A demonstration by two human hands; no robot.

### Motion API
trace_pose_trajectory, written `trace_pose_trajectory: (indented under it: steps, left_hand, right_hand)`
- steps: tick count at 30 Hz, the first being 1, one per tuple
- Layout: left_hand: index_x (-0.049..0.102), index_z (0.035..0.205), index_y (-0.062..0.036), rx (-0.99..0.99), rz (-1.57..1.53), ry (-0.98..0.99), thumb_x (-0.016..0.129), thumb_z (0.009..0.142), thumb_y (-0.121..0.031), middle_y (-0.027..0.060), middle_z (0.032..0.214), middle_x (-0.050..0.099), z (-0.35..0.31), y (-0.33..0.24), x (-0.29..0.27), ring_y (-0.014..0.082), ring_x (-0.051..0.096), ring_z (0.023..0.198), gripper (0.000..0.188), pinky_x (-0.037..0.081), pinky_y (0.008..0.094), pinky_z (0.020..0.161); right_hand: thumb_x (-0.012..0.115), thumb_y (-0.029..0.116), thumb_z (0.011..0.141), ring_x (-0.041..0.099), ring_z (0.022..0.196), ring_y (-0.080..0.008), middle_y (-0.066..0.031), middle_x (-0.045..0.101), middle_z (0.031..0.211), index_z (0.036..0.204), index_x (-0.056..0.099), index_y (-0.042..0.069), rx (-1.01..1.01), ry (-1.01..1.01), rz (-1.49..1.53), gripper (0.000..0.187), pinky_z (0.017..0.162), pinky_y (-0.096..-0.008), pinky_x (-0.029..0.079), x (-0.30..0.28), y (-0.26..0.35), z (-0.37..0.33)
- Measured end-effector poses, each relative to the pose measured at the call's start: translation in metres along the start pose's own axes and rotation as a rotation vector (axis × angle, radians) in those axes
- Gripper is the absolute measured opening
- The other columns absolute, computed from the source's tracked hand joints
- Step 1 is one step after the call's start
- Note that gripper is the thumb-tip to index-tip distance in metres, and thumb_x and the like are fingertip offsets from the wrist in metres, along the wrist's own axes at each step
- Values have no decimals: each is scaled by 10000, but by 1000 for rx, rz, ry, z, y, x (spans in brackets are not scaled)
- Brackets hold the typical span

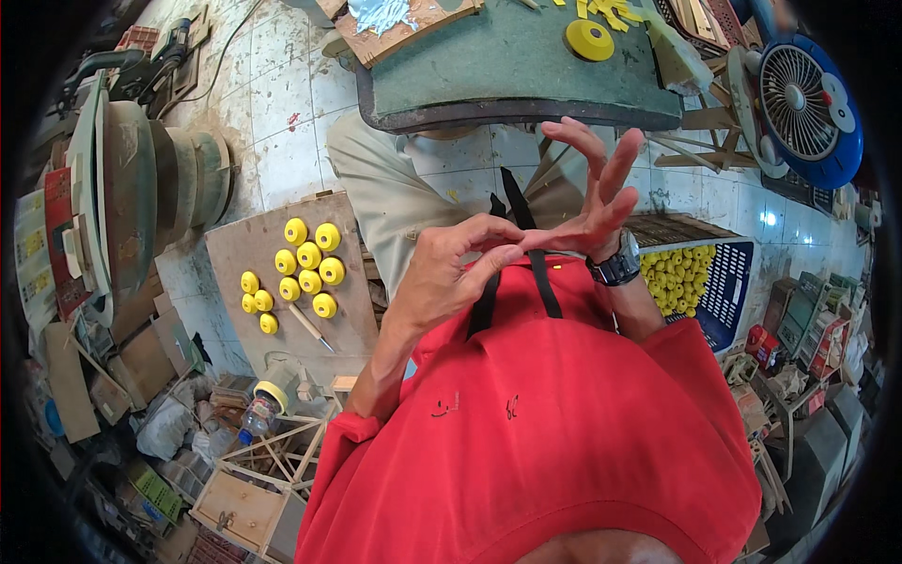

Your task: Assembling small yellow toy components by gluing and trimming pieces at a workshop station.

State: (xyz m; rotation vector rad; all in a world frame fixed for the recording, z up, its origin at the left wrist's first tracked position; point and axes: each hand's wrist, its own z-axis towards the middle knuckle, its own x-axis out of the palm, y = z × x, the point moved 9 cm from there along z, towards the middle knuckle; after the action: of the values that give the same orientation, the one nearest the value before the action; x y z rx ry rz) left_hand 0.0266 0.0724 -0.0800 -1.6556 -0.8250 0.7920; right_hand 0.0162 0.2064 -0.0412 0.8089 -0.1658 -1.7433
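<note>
My left hand [449, 271] is closed in front of my red shirt, its thumb and fingertips drawn together against a digit of my right hand. Whether something small sits in that pinch, I cannot make out. My right hand [594, 199] is raised beside it with its other fingers spread and nothing visible in them. A wristwatch [617, 267] is on my right wrist. Just beyond both hands stands the green-topped work table [489, 85], with a round yellow disc [590, 40] and yellow strips [606, 11] on it.
To the left, a board [235, 244] carries several yellow round pieces [309, 255] and a wooden-handled pointed tool [310, 327]. On the right, a blue crate [733, 287] holds many yellow pieces [678, 280], near a blue fan [810, 111]. A large machine [141, 188] stands far left.
</note>
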Motion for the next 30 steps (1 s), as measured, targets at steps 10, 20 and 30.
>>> trace_pose_trajectory:
  steps: [10, 20, 30]
  left_hand:
    - [568, 873, 35, 166, 290, 92, 603, 819, -1, 146, 791, 579, 15, -15, 4, 307, 588, 732, 73, 480, 365, 659]
    - [463, 876, -2, -108, -28, -50, 481, 935, -99, 111, 803, 519, 11, 42, 14, 235, 504, 700, 115, 427, 357, 673]
    - [548, 879, -19, -257, -656, -146, 502, 966, -216, 33, 804, 607, -2, 72, -2, 81, 573, 740, 221, 474, 235, 650]
  right_hand:
    - [808, 386, 685, 525, 1155, -430, -214, 93, 1540, 1504, -35, 298, -84, -14, 43, 1179, 948, -578, 399, 6, 4, -6]
    - [808, 480, 641, 542, 1117, -394, -143, -101, 1543, 1466, -140, 381, -12, -47, -89, 1260, 937, -582, 419, 2, 6, -5]
    - [830, 90, 658, 610, 855, -256, -131, 559, 1149, 1008, 641, 39, 140, -167, 77, 401, 751, -348, 508, 2, -7, -19]
